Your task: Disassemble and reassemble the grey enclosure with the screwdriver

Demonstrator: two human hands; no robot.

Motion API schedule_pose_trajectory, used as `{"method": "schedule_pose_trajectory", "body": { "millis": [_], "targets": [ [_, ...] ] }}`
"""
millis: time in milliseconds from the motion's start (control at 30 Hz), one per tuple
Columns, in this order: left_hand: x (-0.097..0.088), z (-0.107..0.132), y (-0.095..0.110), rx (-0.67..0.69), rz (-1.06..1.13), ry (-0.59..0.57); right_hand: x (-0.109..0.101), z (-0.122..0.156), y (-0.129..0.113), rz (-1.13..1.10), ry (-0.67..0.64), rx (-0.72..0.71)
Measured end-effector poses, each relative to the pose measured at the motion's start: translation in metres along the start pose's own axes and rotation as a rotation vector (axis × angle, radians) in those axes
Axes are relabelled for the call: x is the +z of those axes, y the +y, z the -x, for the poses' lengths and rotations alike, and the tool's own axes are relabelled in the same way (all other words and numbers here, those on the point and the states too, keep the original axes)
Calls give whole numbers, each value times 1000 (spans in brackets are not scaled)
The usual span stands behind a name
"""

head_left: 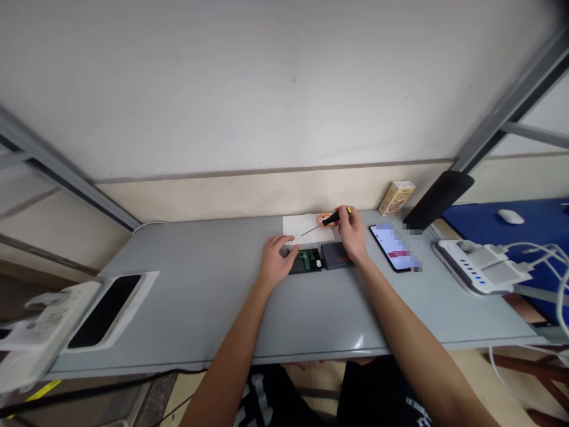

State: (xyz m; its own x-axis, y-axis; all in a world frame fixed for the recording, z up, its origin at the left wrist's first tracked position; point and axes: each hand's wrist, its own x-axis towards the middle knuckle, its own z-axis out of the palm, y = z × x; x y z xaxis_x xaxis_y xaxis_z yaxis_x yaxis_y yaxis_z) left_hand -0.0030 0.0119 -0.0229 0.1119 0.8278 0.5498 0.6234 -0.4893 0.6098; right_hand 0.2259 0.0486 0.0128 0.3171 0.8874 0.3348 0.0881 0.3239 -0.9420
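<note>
A screwdriver (328, 220) is gripped in the right hand (354, 232), its shaft pointed left just beyond the opened drive case (307, 261), which is touched by the flat, open left hand (274, 262).

Green circuit board (309, 258), black screwdriver (331, 219), grey table (200, 290)

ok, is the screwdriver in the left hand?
No, the right hand grips the screwdriver, while the left hand rests on the open case beside its green board.
</note>
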Motion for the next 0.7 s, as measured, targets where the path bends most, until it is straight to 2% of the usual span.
{"method": "schedule_pose_trajectory", "body": {
  "millis": [233,600,700],
  "targets": [
    [4,0,-5,20,5,-14,10,7,3,-81,-80,62],
    [-3,0,-5,113,-184,-76,12,10,-2,-57,-137,-11],
    [-8,-1,-2,99,-204,-89,12,11,-2,-54,-156,-23]
  ]
}}
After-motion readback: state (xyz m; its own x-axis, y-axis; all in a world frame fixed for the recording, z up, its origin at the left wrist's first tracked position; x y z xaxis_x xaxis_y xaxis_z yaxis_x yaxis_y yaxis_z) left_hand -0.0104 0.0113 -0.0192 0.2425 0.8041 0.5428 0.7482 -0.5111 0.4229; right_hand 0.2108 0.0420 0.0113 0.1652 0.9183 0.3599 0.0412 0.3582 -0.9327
